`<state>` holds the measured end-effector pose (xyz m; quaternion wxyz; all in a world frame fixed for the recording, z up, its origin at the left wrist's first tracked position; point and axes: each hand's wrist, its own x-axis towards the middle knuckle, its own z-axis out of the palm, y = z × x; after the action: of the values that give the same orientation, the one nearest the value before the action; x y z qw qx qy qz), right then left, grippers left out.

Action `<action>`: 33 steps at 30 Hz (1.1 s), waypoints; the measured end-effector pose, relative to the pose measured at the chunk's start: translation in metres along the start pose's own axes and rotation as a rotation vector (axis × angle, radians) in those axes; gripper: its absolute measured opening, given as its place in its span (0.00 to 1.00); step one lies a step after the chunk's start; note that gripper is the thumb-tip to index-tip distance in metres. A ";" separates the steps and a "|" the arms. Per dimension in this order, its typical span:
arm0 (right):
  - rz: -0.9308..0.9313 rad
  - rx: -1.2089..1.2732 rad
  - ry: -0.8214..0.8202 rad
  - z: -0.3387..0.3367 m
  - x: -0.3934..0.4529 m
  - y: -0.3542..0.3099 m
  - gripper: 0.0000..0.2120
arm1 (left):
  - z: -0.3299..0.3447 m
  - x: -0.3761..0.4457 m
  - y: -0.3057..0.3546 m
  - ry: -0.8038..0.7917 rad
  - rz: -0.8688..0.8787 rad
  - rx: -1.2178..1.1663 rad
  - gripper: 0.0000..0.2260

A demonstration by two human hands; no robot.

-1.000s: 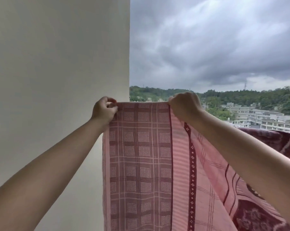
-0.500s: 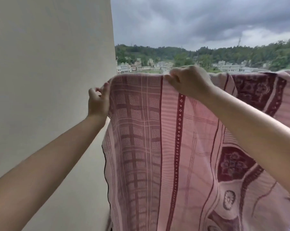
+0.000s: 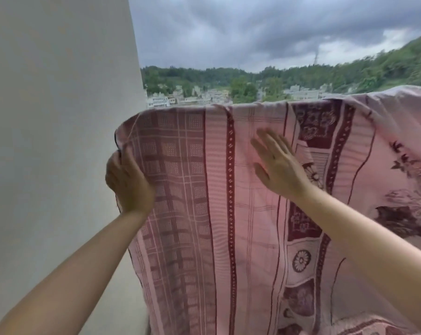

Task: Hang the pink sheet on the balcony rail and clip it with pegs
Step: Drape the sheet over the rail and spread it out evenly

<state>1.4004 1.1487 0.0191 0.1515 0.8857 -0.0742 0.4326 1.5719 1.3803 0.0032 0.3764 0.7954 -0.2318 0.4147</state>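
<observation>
Sheet's over the rail, no pegs on!
The pink sheet (image 3: 241, 213) drapes the hidden balcony rail; left hand (image 3: 128, 182) pinches its edge beside the wall (image 3: 59, 141), right hand (image 3: 278, 165) flat, grip wide. Unclipped, wind could drag it off.

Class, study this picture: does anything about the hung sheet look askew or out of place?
Mostly tidy. The pink sheet droops at its left corner, where the left hand grips its edge; the right hand lies flat on it. No pegs show.

Pink sheet (image 3: 229, 189) draped over rail | left hand (image 3: 127, 182) gripping edge | right hand (image 3: 277, 165) flat against cloth | pale wall (image 3: 59, 117) alongside
</observation>
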 end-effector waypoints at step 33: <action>1.146 -0.346 -0.422 -0.287 -0.454 0.557 0.24 | 0.236 -0.318 0.769 -0.841 1.035 -0.322 0.20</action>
<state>0.7621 0.7190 -0.0589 0.0190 0.7343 -0.6336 0.2431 0.9882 0.7430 -0.0374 0.1212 0.6099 -0.7672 0.1575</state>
